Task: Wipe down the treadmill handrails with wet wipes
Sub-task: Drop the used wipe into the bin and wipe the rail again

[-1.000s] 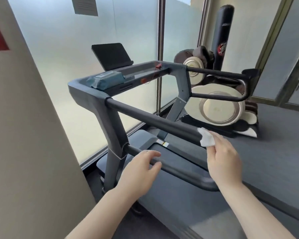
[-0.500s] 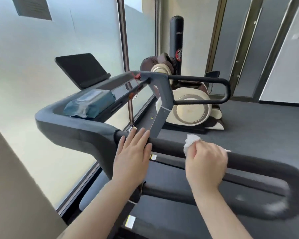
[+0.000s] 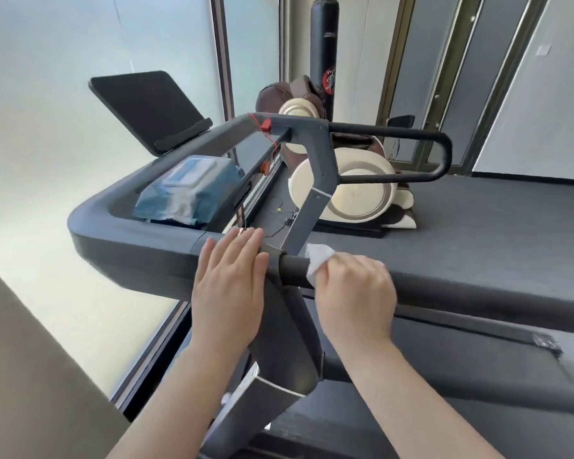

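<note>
Right hand (image 3: 355, 293) slid wipe (image 3: 317, 260) along handrail (image 3: 478, 289) toward console, left hand (image 3: 229, 279) flat

The wet wipe (image 3: 317, 261) is white against the black handrail (image 3: 444, 289). The treadmill frame (image 3: 130, 240) is dark grey. On its console lies a blue wipes pack (image 3: 193, 190) with a paler blue lid; a red clip (image 3: 265, 124) hangs from a red cord.

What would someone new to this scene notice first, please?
Two bare hands at the near handrail: the right hand has its grip on a white wipe wrapped on the bar, and the left hand rests flat beside it. Behind them, a blue pack of wipes lies on the console.
</note>
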{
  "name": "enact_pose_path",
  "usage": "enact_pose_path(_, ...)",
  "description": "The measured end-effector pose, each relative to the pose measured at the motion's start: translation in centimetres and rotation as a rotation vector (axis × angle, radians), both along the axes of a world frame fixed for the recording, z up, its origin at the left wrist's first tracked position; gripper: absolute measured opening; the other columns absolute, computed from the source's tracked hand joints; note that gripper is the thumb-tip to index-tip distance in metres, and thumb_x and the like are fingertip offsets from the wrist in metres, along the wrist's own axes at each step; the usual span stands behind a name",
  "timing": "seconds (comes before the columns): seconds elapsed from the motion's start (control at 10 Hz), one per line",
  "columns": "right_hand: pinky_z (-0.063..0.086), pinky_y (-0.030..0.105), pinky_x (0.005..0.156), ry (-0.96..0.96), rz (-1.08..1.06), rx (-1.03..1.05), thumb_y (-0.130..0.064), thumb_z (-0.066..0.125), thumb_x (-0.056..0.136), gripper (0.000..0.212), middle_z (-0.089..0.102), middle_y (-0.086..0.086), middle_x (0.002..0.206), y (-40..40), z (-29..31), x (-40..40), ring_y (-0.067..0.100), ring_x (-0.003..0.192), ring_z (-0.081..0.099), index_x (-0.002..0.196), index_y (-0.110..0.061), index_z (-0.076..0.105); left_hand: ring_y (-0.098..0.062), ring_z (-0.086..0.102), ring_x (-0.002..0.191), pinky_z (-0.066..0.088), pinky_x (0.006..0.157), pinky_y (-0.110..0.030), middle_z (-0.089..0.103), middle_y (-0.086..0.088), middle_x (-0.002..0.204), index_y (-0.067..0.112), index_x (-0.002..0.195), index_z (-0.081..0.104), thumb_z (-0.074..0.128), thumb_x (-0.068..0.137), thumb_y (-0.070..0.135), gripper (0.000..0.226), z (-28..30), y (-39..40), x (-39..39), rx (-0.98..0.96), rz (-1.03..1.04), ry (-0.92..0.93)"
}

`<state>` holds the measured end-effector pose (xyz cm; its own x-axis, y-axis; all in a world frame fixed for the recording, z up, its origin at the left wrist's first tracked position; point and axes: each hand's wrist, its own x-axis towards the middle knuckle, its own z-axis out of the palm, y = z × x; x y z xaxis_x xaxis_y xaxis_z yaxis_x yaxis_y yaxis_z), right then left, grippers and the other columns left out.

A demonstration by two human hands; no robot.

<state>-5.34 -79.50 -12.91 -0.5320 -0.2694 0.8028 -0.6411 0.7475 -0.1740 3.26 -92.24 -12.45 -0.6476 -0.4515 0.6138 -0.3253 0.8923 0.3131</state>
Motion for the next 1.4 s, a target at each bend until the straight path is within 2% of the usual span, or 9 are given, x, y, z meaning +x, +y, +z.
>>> enact_pose_path(0.1, 0.024, 0.022, 0.047, -0.028, 0.02, -0.002, -0.022, 0.059, 0.081, 0.027, 0.054, 0.001, 0.041, -5.0, 1.6, 0.7, 0.025, 0.035, 0.053, 0.054, -0.018, 0.061, -0.015, 0.036, 0.137, 0.015, 0.117, -0.034, 0.053, 0.005, 0.138, 0.02, 0.132, 0.055, 0.021, 0.101, 0.037, 0.049, 0.0, -1.1, 0.3, -0.01, -0.017, 0.018)
enact_pose_path(0.3, 0.043, 0.029, 0.077, -0.001, 0.333, 0.055, -0.028, 0.051, 0.094, 0.025, 0.073, -0.004, 0.094, -2.9, -0.2, 1.4, 0.017, 0.085, 0.067, 0.103, -0.017, 0.071, -0.016, 0.034, 0.138, 0.015, 0.117, -0.036, 0.055, 0.0, 0.137, 0.013, 0.129, 0.057, 0.023, 0.1, 0.03, 0.048, -0.5, -1.0, 0.3, 0.04, -0.019, 0.124)
enact_pose_path(0.4, 0.038, 0.035, 0.065, 0.008, 0.133, 0.066, -0.021, 0.05, 0.09, 0.022, 0.062, -0.002, 0.071, -0.6, -0.7, -0.4, 0.026, 0.068, 0.06, 0.075, -0.016, 0.065, -0.016, 0.032, 0.139, 0.014, 0.118, -0.037, 0.053, 0.003, 0.138, 0.017, 0.131, 0.056, 0.021, 0.097, 0.034, 0.051, -0.1, -0.7, -0.1, 0.042, 0.022, 0.101)
enact_pose_path(0.6, 0.044, 0.037, 0.107, 0.094, 0.493, -0.186, -0.015, 0.054, 0.096, 0.034, 0.063, 0.006, 0.131, -1.0, -7.0, 2.4, 0.019, 0.128, 0.055, 0.127, -0.003, 0.063, -0.016, 0.018, 0.144, 0.003, 0.118, -0.04, 0.041, 0.007, 0.147, 0.025, 0.14, 0.045, 0.024, 0.096, 0.033, 0.049, -1.0, 1.6, -0.5, 0.032, 0.041, 0.062)
enact_pose_path(0.8, 0.027, 0.033, 0.118, -0.882, 0.697, -0.749, -0.033, 0.025, 0.107, 0.045, 0.04, -0.008, 0.153, -2.6, -14.0, 5.2, 0.007, 0.144, 0.03, 0.151, -0.029, 0.032, -0.02, -0.003, 0.148, 0.004, 0.12, -0.041, 0.012, -0.001, 0.16, 0.015, 0.152, 0.014, 0.034, 0.099, 0.03, 0.058, -4.7, 4.9, 0.2, -0.071, -0.08, -0.006)
enact_pose_path(1.0, 0.04, 0.024, 0.108, -0.409, 0.244, 0.011, -0.05, 0.02, 0.103, 0.056, 0.045, -0.012, 0.148, 0.0, -18.5, 2.9, 0.005, 0.135, 0.043, 0.153, -0.027, 0.028, -0.018, -0.016, 0.145, -0.003, 0.119, -0.039, -0.013, -0.002, 0.157, 0.014, 0.15, -0.011, 0.038, 0.097, 0.035, 0.076, -7.6, 6.1, -0.2, -0.132, -0.185, -0.097)
enact_pose_path(1.2, 0.047, 0.033, 0.094, -0.323, 0.263, 0.313, -0.013, 0.017, 0.102, 0.048, 0.064, 0.002, 0.097, 5.3, -20.1, -0.2, 0.022, 0.089, 0.059, 0.123, -0.009, 0.061, -0.019, -0.023, 0.143, -0.018, 0.115, -0.033, -0.028, -0.005, 0.155, 0.017, 0.148, -0.02, 0.032, 0.095, 0.046, 0.08, -10.5, 9.9, -1.7, -0.01, -0.255, -0.206)
enact_pose_path(1.3, 0.048, 0.035, 0.088, -0.211, 0.132, 0.242, -0.015, 0.045, 0.099, 0.017, 0.057, 0.001, 0.08, 10.5, -19.4, -2.1, 0.02, 0.077, 0.055, 0.109, -0.014, 0.059, -0.018, -0.019, 0.145, -0.015, 0.116, -0.035, -0.022, -0.001, 0.157, 0.02, 0.151, -0.012, 0.02, 0.094, 0.049, 0.071, -12.7, 11.4, -2.9, 0.013, -0.368, -0.316)
enact_pose_path(1.4, 0.047, 0.045, 0.1, -0.229, -0.195, 0.202, -0.016, 0.057, 0.095, 0.015, 0.065, 0.007, 0.092, 17.9, -18.6, -3.7, 0.028, 0.095, 0.063, 0.107, -0.009, 0.064, -0.017, -0.016, 0.145, -0.006, 0.117, -0.039, -0.009, -0.002, 0.16, 0.019, 0.152, 0.005, 0.011, 0.093, 0.048, 0.066, -14.3, 12.1, -4.1, -0.02, -0.432, -0.45)
